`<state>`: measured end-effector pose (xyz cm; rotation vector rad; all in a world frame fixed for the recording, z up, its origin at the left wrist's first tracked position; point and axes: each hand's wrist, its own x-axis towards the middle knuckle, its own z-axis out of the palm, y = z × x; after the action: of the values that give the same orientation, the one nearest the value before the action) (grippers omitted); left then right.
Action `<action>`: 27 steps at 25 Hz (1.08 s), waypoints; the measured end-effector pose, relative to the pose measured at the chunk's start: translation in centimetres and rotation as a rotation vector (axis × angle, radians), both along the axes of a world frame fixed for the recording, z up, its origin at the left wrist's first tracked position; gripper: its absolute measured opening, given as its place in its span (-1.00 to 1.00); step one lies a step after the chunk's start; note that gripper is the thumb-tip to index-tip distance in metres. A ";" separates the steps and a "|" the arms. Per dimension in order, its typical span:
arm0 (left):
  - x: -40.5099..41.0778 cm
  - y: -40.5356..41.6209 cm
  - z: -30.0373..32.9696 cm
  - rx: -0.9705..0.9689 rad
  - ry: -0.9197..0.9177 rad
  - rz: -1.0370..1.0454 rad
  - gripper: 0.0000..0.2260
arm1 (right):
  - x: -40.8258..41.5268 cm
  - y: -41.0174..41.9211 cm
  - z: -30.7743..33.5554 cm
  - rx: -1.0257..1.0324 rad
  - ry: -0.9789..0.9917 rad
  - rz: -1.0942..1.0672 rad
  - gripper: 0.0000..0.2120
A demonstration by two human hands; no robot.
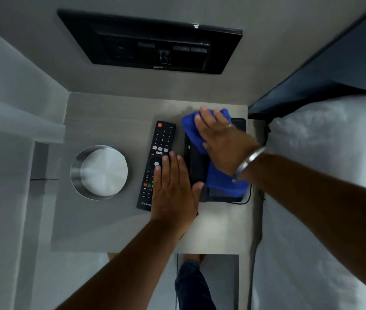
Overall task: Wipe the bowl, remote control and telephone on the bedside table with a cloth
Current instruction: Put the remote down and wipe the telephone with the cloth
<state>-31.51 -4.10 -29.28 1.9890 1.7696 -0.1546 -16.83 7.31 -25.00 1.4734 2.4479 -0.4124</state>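
Pressing a blue cloth flat onto the black telephone, the right hand has its fingers spread, gripping nothing. The telephone sits at the right edge of the pale surface, close beside the bed. The left hand lies open, palm down, over the remote control, just left of the telephone. A metal bowl stands well apart near the left edge, with bare room in front.
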 end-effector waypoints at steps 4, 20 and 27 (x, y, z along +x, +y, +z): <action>-0.1 0.5 1.3 -0.028 0.004 0.032 -0.31 | 2.0 4.1 1.4 -0.108 0.134 -0.273 -0.47; 4.4 6.8 22.2 -0.661 -1.194 0.195 -0.67 | 6.2 -10.7 18.6 -0.154 2.113 -1.668 -0.51; -1.8 7.8 24.2 -0.867 -1.469 0.323 -0.57 | 5.4 -9.3 20.0 -0.849 2.162 -1.625 -0.32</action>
<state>-33.34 3.68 -5.05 0.6812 0.7294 0.4612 -11.40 -1.95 -4.99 -0.9714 0.2471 1.7181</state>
